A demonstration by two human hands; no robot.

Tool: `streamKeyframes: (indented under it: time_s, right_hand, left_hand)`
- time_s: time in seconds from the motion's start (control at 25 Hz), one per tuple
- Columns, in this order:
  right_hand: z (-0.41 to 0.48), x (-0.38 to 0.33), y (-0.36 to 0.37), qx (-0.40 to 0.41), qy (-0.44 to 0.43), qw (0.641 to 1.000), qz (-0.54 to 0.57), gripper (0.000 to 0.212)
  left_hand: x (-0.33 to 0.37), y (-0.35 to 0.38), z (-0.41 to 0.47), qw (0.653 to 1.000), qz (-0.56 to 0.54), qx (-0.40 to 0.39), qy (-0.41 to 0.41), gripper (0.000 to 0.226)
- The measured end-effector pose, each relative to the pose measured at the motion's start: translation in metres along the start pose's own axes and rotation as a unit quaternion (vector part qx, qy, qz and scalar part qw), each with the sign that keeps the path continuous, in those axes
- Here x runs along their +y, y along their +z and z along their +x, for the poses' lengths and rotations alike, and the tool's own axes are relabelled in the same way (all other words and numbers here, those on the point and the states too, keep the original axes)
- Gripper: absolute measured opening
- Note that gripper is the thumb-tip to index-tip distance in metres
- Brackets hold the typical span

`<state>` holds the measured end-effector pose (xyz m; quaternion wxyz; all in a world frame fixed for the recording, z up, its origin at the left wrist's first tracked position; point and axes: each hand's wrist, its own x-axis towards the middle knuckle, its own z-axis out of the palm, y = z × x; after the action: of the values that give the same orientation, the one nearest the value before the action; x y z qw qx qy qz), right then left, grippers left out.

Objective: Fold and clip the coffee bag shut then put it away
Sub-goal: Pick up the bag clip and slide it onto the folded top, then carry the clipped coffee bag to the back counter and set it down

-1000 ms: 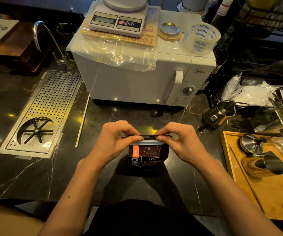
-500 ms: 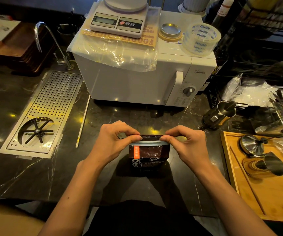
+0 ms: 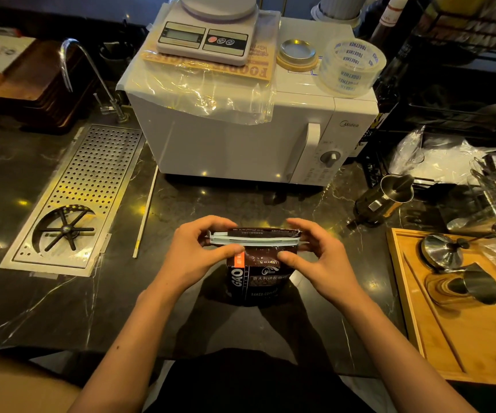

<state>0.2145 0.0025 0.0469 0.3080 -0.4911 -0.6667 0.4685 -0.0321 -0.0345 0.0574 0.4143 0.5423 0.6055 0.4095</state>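
Observation:
A dark brown coffee bag (image 3: pixel 257 275) with white lettering and an orange tab stands upright on the black marble counter, near its front edge. Its top is folded over, and a long pale bag clip (image 3: pixel 254 239) lies across the fold. My left hand (image 3: pixel 202 248) pinches the clip's left end and the bag's upper left corner. My right hand (image 3: pixel 315 253) holds the right end, thumb on the bag's front, fingers behind the fold.
A white microwave (image 3: pixel 240 135) stands just behind, carrying a kitchen scale (image 3: pixel 208 34) and a tape roll (image 3: pixel 351 67). A steel drip tray (image 3: pixel 76 198) and a thin stick (image 3: pixel 145 216) lie left. A milk pitcher (image 3: pixel 387 198) and a wooden tray (image 3: pixel 419 323) with metal cups lie right.
The pale clip now shows fully across the folded top. Both hands have shifted outward toward the clip's ends. The bag stays in place on the counter.

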Motion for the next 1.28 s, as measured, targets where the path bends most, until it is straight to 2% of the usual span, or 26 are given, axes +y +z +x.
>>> streamKeyframes:
  time_s: [0.12,0.24,0.44,0.48,0.56,0.68,0.76,0.84,1.08,1.28]
  right_hand:
    - [-0.003,0.008,0.009,-0.016,0.040,0.998,0.039,0.041]
    - [-0.008,0.008,0.016,-0.029,0.085,0.990,0.111,0.031]
    - [-0.014,0.013,0.025,0.017,0.103,0.987,0.119,0.048]
    - [-0.015,0.014,0.026,0.036,0.105,0.987,0.117,0.053]
    - [-0.018,0.015,0.027,0.063,0.104,0.986,0.113,0.058]
    - [-0.025,0.019,0.026,0.055,0.106,0.987,0.109,0.052]
    - [-0.030,0.024,0.027,0.047,0.105,0.989,0.097,0.051]
    - [-0.032,0.025,0.029,0.048,0.097,0.990,0.093,0.050]
    - [-0.030,0.023,0.026,0.072,0.079,0.991,0.077,0.040]
    - [-0.036,0.024,0.003,0.082,0.075,0.987,0.112,0.038]
  left_hand:
    - [-0.004,0.010,-0.001,0.994,-0.091,0.029,-0.059,0.034]
    - [-0.010,0.020,-0.006,0.988,-0.103,0.009,-0.114,0.035]
    - [-0.011,0.029,-0.013,0.979,-0.107,-0.033,-0.172,0.014]
    - [-0.011,0.029,-0.014,0.978,-0.104,-0.037,-0.175,0.015]
    - [-0.012,0.027,-0.017,0.980,-0.097,-0.048,-0.169,0.030]
    - [-0.022,0.026,-0.024,0.984,-0.071,-0.065,-0.153,0.061]
    - [-0.028,0.028,-0.027,0.987,-0.045,-0.047,-0.145,0.071]
    - [-0.027,0.031,-0.028,0.990,-0.028,-0.024,-0.136,0.071]
    - [-0.008,0.045,-0.030,0.993,0.002,0.015,-0.117,0.051]
    - [0.011,0.068,-0.030,0.993,0.018,0.037,-0.107,0.051]
